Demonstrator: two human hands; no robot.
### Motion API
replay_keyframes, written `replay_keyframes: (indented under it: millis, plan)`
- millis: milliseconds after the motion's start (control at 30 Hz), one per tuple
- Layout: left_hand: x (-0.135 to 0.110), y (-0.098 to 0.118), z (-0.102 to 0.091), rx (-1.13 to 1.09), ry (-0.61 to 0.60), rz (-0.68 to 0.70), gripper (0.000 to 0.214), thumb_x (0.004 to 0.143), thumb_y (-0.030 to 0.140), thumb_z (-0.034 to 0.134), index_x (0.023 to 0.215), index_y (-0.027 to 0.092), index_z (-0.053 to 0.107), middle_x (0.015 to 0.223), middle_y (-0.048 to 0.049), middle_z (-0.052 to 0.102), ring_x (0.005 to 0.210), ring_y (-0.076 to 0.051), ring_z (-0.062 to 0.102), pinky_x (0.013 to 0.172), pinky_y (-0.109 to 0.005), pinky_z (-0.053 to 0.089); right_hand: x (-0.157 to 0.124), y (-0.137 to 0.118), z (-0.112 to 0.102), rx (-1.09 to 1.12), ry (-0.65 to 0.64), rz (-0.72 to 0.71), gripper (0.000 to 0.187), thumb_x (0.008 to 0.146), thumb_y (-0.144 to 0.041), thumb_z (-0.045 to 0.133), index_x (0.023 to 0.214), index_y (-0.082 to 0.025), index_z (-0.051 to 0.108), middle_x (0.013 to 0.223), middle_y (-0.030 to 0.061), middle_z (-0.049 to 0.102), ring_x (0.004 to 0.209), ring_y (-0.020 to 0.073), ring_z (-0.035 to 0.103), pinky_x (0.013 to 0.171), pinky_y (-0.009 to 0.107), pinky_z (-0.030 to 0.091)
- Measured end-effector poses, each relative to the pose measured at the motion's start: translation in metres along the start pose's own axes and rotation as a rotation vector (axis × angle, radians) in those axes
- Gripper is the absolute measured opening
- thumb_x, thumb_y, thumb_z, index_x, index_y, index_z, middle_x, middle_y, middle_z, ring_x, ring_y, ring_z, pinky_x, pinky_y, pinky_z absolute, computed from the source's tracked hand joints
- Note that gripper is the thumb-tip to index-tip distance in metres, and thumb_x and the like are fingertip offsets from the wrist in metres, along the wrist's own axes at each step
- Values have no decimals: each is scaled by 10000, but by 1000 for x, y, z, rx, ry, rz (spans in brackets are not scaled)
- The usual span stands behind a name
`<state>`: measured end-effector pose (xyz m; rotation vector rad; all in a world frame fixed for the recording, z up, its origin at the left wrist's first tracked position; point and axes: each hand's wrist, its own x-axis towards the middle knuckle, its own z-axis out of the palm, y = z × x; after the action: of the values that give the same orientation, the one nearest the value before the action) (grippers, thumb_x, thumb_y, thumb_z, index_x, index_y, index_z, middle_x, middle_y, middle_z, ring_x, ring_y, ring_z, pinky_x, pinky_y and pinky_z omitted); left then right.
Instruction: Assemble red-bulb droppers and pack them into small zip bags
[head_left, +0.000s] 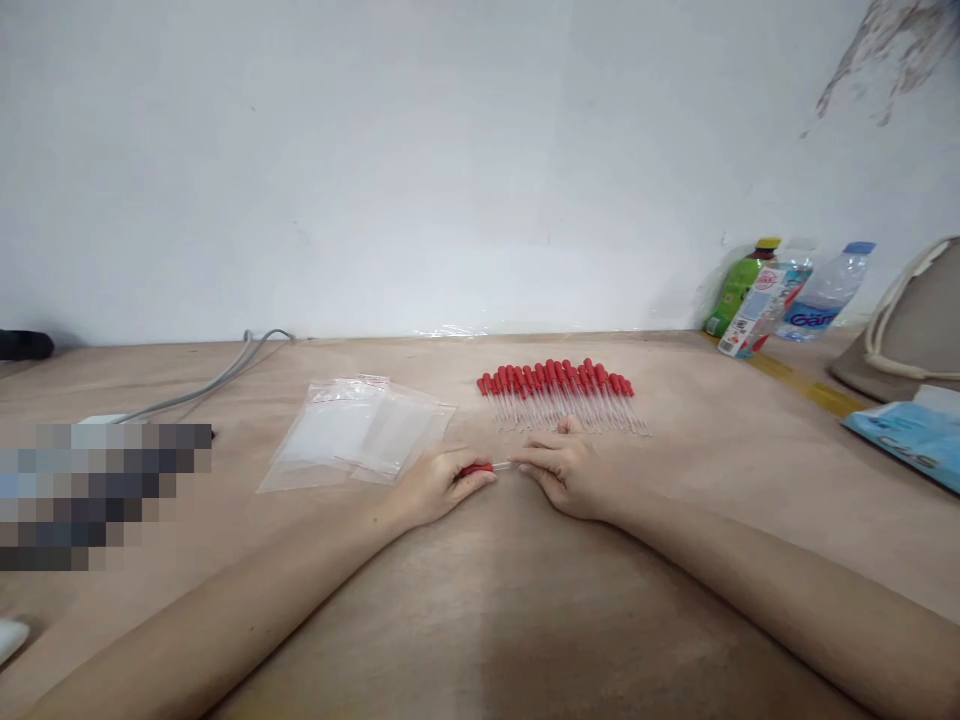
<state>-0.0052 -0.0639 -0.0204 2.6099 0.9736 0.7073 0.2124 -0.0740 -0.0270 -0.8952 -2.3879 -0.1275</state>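
Observation:
Fingers and thumb of my left hand (445, 482) are closed around the red rubber bulb end of a dropper (501, 466). Its clear thin tube points right, toward my right hand (566, 470), whose fingers pinch the other end. Whether more than one dropper is held is hidden by the fingers. Just beyond my right hand lies a row of droppers (555, 385), side by side, red bulbs toward the wall and clear tubes toward me. Clear zip bags (360, 430) with red seal lines lie overlapping on the table, left of the row and beyond my left hand.
Bottles (829, 295) and a drink carton (757, 310) stand at the back right. A brown bag (911, 320) and a blue pack (911, 440) sit at the right edge. A grey cable (202, 388) runs across the wooden table (480, 620) at left, near a blurred-out object (97, 500).

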Motion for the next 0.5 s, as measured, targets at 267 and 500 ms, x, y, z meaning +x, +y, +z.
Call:
replay_keyframes:
  millis: [267, 500]
  plan:
    - [1, 2, -1, 47, -13, 49, 208, 843, 308, 460, 847, 156, 601, 719, -20, 576, 673, -123, 516, 624, -225, 392, 5, -9, 2, -34, -19, 10, 248, 859, -202, 374, 757, -161, 596, 685, 17, 590, 581, 102, 423, 660, 291, 207]
    - [1, 1, -1, 48, -20, 60, 218, 849, 306, 443, 863, 152, 598, 734, -27, 583, 676, -126, 517, 626, -229, 399, 9, -14, 6, 37, -89, 85, 251, 864, -205, 360, 781, -169, 594, 710, 20, 616, 604, 109, 462, 670, 291, 214]
